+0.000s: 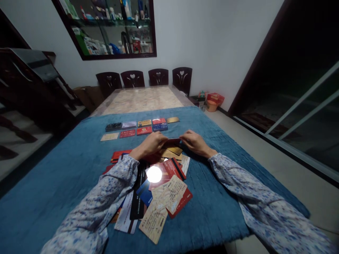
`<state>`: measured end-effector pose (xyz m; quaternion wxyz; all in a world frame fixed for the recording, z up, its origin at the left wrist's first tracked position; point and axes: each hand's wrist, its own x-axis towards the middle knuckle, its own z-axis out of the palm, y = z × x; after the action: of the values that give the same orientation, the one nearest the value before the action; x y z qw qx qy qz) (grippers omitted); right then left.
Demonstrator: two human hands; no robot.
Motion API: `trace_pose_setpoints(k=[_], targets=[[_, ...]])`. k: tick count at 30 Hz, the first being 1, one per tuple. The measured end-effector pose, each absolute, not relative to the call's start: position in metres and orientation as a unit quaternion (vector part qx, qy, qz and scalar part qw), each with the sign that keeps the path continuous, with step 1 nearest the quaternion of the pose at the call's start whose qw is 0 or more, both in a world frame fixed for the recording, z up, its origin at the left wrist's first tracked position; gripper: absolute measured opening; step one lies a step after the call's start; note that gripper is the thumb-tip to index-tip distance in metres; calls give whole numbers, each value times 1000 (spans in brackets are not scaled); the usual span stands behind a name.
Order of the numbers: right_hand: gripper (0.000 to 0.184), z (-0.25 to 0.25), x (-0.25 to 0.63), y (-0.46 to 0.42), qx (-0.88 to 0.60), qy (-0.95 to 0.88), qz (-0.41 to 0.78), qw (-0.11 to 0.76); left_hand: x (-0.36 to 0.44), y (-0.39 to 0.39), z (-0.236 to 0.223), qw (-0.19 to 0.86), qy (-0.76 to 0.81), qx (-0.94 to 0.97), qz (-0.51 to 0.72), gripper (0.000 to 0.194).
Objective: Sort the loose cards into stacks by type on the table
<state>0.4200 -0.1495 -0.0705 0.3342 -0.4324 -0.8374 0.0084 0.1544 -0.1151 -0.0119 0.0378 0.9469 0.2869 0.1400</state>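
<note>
Forearms (116, 188) reach forward, both hands (194, 141) pinching a card (173, 140).

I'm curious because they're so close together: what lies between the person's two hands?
In the head view, a dark reddish card spans the gap from the left hand to the right hand.

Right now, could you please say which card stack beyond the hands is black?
The black stack, leftmost in the back row; the others look red, blue, yellow, gold or pale.
</note>
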Motion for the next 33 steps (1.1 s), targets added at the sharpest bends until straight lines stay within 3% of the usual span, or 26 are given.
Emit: trace_pose_setpoints(k=[8, 19, 33], targets=[[33, -74, 414, -148, -475, -812, -1, 340, 153, -107, -22, 53, 300, 938, 167, 32], [29, -78, 407, -145, -500, -796, -9, 340, 152, -98, -40, 70, 304, 919, 242, 48], [39, -85, 400, -144, -468, -827, -32, 311, 152, -96, -52, 86, 359, 899, 235, 34]])
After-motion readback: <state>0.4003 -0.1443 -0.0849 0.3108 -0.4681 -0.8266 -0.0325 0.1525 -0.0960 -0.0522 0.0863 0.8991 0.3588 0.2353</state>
